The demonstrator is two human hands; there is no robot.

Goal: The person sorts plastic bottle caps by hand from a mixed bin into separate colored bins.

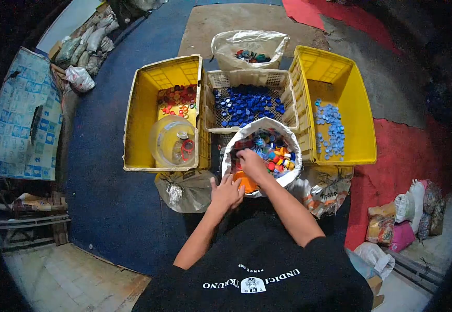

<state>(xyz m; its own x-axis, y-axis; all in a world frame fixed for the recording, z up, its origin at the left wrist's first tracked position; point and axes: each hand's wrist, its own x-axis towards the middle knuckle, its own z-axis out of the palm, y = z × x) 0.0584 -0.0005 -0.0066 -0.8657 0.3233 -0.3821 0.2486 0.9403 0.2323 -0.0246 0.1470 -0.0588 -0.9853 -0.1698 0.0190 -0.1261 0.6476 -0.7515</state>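
Note:
A white sack (297, 174) stands open in front of me, filled with bottle caps (278, 158) of many colours. My right hand (252, 162) reaches into it, fingers bent down over the caps; whatever they pinch is hidden. At the sack's near left rim rests my left hand (226, 192), its fingers apart and nothing visible in them. Beside that hand, inside the sack, lies a larger orange piece (246, 182). Blue caps (249, 104) fill part of a white crate (218, 79) just beyond the sack.
The left yellow crate (129, 132) holds red and orange caps (176, 99) and a clear round container (163, 143). Light blue caps (331, 132) lie in the right yellow crate (358, 104). Another sack (221, 44) stands behind. Filled bags (402, 208) sit at right.

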